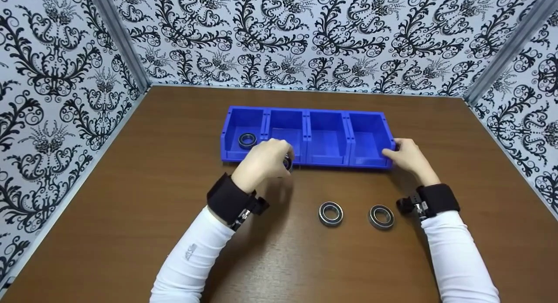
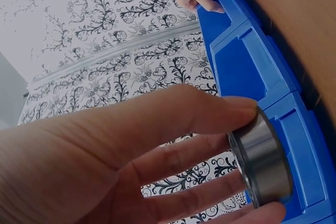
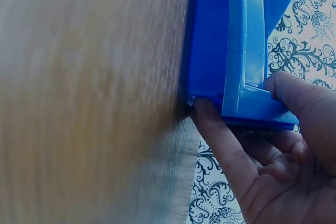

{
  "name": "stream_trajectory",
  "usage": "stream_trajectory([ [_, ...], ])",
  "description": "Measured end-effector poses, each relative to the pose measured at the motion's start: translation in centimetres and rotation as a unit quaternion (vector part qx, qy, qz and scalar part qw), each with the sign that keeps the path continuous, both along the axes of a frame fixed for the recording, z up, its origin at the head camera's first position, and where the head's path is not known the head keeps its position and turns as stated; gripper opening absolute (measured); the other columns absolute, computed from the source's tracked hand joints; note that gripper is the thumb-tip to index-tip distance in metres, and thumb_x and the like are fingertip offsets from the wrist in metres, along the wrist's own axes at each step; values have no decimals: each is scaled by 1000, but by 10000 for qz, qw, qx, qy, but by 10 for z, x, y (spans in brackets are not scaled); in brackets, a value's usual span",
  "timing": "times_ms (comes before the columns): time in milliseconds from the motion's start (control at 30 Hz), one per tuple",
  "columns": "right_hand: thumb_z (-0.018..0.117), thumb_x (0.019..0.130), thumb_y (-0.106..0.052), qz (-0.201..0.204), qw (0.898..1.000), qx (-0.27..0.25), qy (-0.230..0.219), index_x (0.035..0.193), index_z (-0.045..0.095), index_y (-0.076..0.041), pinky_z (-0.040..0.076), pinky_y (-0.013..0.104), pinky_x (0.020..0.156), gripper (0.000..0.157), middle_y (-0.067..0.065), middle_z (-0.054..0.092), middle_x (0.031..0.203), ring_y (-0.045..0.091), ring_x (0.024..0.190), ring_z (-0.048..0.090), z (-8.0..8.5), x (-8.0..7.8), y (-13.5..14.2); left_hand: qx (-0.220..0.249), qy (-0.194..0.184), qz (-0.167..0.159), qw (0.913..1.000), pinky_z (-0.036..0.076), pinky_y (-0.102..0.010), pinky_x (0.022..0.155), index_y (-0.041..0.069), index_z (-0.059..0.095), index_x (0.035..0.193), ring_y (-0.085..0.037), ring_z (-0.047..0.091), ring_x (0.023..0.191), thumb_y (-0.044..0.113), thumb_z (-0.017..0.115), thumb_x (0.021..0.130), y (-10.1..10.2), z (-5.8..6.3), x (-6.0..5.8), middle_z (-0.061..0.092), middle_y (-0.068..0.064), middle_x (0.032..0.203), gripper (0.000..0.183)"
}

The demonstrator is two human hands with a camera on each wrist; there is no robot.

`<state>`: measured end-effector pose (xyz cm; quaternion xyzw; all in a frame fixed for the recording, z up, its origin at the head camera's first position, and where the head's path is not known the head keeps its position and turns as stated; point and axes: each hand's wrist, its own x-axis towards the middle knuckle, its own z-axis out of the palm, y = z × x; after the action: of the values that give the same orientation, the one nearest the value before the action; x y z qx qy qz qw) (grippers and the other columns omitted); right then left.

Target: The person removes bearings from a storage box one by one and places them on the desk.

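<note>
My left hand pinches a ball bearing between thumb and fingers, just in front of the blue bin row near its second compartment from the left. In the left wrist view the bearing's shiny outer ring faces the camera. My right hand grips the right end of the bin row, the thumb over its front corner and the other fingers along the outer side. Another bearing lies in the leftmost compartment. On the table in front of the row lie two more bearings, one nearer the middle and one to its right.
The brown wooden table is enclosed at the back and sides by panels with a black floral pattern. Grey metal posts stand at the corners. The bin compartments are separated by low blue dividers.
</note>
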<state>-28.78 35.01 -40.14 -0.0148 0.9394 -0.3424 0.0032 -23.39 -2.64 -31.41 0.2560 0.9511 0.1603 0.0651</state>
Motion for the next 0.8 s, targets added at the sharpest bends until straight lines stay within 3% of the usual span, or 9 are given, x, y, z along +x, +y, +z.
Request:
stream_trajectory([
  [233,61,95,-14,-3,10000,49,22,128,61,16,46,16,59,45,13,73,91,-2,66,55,-1,-1,1,48,-122,-85,9999,60,-47,81,6,77,103,-33,72,94,5,75,77,-2,-4,3,77,-13,106,26],
  [800,60,96,-14,-4,10000,65,-26,129,60,16,46,15,61,45,18,73,97,-1,68,55,-2,-1,2,35,-273,-175,9995,59,-45,79,10,77,98,-29,72,92,14,81,77,-5,-12,11,77,-10,103,22],
])
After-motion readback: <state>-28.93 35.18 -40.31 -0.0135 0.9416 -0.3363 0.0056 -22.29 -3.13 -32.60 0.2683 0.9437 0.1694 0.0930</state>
